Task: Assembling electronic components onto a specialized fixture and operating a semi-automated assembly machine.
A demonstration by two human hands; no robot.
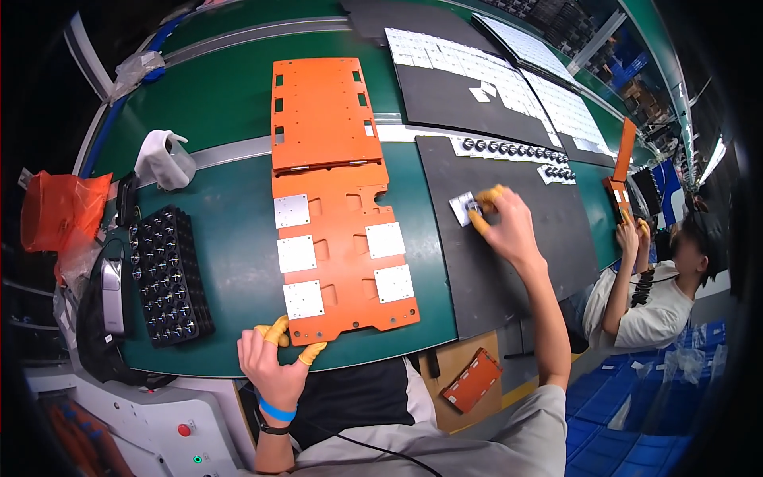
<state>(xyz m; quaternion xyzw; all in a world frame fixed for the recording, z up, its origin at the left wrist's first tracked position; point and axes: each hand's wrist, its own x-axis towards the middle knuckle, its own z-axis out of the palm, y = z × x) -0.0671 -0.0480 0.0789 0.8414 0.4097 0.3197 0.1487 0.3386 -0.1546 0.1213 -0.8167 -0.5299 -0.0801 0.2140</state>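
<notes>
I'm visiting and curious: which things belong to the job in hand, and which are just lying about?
Job, apparently:
orange board, at the left hand
white plate and small dark part, at the right hand
dark mat beneath
probably the black tray, far left

Lying about, apparently:
orange plastic bag
clear plastic

Own hands: left hand (273, 367) plus right hand (510, 225), two. Small part (474, 207) at right fingertips: one. Loose white plate (459, 208) beneath: one. Hinged orange fixture (340, 266): one; square white plates (296, 254) on it: five. Black tray (200, 294): one; glossy round parts (165, 280) inside, too crowded to count surely. Rows of round black parts (504, 149): two. Orange bag (63, 208): one. White pouch (164, 160): one. Blue wristband (276, 411): one. Red button (184, 430): one. Co-worker (648, 306): one.
</notes>
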